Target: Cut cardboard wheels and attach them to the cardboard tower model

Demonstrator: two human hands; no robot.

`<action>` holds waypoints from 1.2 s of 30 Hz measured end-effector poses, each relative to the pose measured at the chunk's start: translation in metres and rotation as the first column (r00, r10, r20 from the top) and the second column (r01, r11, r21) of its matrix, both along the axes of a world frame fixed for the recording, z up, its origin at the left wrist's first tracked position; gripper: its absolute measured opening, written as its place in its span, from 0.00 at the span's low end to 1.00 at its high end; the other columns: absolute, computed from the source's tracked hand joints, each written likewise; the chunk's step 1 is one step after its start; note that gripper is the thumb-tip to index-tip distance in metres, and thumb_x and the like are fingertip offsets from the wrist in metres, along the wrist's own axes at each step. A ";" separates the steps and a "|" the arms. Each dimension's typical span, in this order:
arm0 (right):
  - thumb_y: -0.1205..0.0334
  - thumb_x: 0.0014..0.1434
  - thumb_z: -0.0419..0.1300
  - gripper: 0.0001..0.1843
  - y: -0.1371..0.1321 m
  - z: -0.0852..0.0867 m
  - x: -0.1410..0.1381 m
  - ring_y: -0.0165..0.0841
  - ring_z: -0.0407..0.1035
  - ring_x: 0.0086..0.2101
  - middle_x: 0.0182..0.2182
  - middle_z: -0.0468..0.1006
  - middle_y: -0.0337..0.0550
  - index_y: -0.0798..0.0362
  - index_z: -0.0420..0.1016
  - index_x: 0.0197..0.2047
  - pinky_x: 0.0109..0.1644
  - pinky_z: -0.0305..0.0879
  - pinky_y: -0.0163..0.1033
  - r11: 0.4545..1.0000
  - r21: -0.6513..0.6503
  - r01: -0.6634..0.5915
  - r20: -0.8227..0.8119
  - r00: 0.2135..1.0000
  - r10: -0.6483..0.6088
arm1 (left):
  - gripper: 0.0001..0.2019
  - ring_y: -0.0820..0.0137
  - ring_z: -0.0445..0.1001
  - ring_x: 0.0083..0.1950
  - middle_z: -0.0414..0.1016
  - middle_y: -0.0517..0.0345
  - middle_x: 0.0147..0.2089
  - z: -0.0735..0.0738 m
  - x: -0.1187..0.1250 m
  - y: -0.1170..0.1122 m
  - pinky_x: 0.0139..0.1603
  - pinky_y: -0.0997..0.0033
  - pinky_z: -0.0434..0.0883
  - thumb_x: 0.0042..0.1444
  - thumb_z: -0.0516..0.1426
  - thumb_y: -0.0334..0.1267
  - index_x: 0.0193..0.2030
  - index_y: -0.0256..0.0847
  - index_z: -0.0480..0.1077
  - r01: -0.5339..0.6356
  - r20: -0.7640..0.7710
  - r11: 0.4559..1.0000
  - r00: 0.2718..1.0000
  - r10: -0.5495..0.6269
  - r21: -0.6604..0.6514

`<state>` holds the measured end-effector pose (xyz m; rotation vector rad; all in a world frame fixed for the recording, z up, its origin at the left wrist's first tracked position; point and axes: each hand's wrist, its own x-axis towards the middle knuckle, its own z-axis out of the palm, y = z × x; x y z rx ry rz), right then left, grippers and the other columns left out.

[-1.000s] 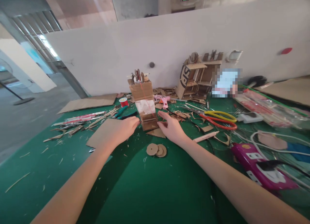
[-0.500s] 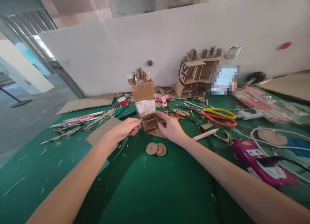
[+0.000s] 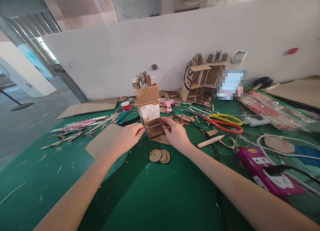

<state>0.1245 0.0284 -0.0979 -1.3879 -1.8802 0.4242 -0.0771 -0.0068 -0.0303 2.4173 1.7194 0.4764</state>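
A small cardboard model (image 3: 147, 96) stands upright in front of me, with layered cardboard wheels (image 3: 144, 78) on top and an open box-like tray (image 3: 154, 128) at its base. A thin red string runs down its front. My left hand (image 3: 131, 136) is closed at the lower left side of the tray, its fingertips partly hidden. On the other side my right hand (image 3: 175, 133) grips the tray's right edge between thumb and fingers. Nearer to me, several round cardboard discs (image 3: 160, 156) lie overlapping on the green table (image 3: 150, 197).
Behind the model lie a pink glue gun (image 3: 168, 105) and cardboard scraps. To the left are a red thread spool (image 3: 125, 106), pliers (image 3: 123, 117) and a cardboard sheet (image 3: 103, 141). Scissors (image 3: 223, 122), a purple power strip (image 3: 267, 171) and a cardboard shelf model (image 3: 200, 79) are on the right.
The view has shifted slightly. The tray at the model's base looks a little more tilted, and both hands remain at its sides.
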 end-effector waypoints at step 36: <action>0.66 0.63 0.51 0.21 -0.007 0.008 0.001 0.39 0.76 0.42 0.44 0.82 0.47 0.51 0.69 0.59 0.49 0.68 0.40 0.988 0.034 0.151 0.112 0.982 -0.154 | 0.14 0.68 0.71 0.34 0.72 0.51 0.42 -0.036 0.010 -0.001 0.29 0.70 0.59 0.67 0.45 0.43 0.46 0.40 0.68 0.014 -0.139 0.913 0.989 0.047 0.407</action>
